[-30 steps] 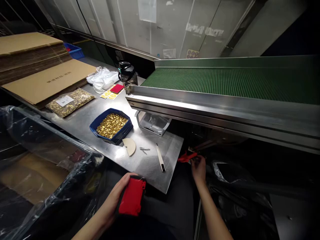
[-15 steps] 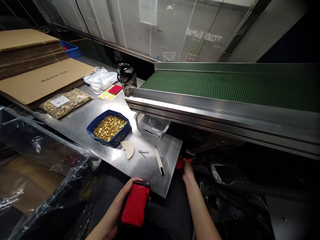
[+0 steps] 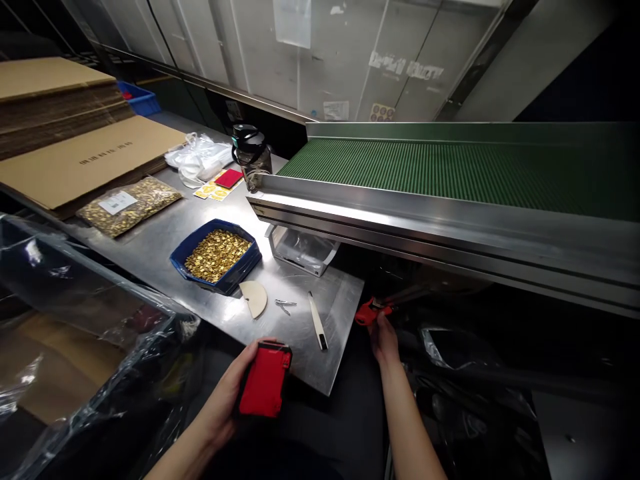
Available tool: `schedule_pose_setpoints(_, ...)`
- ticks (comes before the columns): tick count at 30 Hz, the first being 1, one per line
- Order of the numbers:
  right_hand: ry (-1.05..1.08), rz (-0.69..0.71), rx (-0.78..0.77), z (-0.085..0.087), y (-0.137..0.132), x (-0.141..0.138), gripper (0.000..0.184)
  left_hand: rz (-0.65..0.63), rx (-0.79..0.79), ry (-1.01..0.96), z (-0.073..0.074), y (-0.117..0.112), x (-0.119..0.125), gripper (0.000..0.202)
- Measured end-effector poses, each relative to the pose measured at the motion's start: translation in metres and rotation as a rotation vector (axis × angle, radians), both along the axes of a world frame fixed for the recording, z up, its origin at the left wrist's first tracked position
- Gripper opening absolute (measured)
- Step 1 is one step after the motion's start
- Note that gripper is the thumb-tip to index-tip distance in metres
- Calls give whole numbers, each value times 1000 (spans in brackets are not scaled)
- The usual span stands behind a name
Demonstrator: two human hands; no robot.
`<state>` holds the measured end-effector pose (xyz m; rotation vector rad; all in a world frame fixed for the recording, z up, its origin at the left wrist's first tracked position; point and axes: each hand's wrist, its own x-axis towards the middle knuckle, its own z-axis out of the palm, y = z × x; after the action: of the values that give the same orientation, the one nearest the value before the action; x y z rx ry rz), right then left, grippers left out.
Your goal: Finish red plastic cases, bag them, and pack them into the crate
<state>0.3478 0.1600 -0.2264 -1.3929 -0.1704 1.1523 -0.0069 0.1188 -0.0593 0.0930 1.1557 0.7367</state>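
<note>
Block of red and black (image 3: 263, 383) is held at the near edge of the metal surface (image 3: 340, 303), its red face turned upward; its left side is gripped by the left hand (image 3: 233, 390), which is closed around it. By the right hand (image 3: 385, 340), an orange-red item (image 3: 367, 312) is pinched between bent fingers just beside the surface's right edge; what kind of item it is cannot be told.

On the surface, a white stick with a dark end (image 3: 318, 323), a small metal tool (image 3: 286, 305) and a pale half-disc (image 3: 256, 300) are spread in a loose row between the hands and a blue tray (image 3: 253, 265). The tray is filled with gold-coloured pieces (image 3: 217, 255). A clear tray with a pale rim (image 3: 330, 257) is partly covered by the side of a green conveyor (image 3: 400, 163), near whose left end a dark bottle (image 3: 253, 160) is stood upright. Farther left, white plastic bags (image 3: 200, 159), a bag of gold-coloured pieces with a white label (image 3: 145, 200) and stacked cardboard (image 3: 75, 160) are laid.
</note>
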Motion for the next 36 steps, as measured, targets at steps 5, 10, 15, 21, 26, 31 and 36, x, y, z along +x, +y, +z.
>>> schedule_pose_setpoints(5, 64, 57, -41, 2, -4, -9, 25, -4, 35, 41, -3, 19, 5, 52)
schedule_pose_setpoints(10, 46, 74, -87, 10, -9, 0, 20, -54, 81, 74, -5, 21, 8, 50)
schedule_pose_setpoints(15, 85, 65, -32, 16, 2, 18, 24, -127, 179, 143, -11, 22, 9, 52)
schedule_pose_setpoints(21, 80, 25, -29, 18, -3, 12, 40, -250, 360, 304, -22, 37, 11, 53)
schedule_pose_setpoints(26, -73, -22, -106, 22, -55, -19, 40, -336, 488, 515, -24, 51, 9, 51)
schedule_pose_setpoints(31, -394, -58, -80, 73, -100, -73, 38, -504, 607, 643, -14, 71, 5, 44)
schedule_pose_setpoints(36, -650, 376, 96, 159, -31, -144, 31, -633, 751, 781, -12, 86, -1, 47)
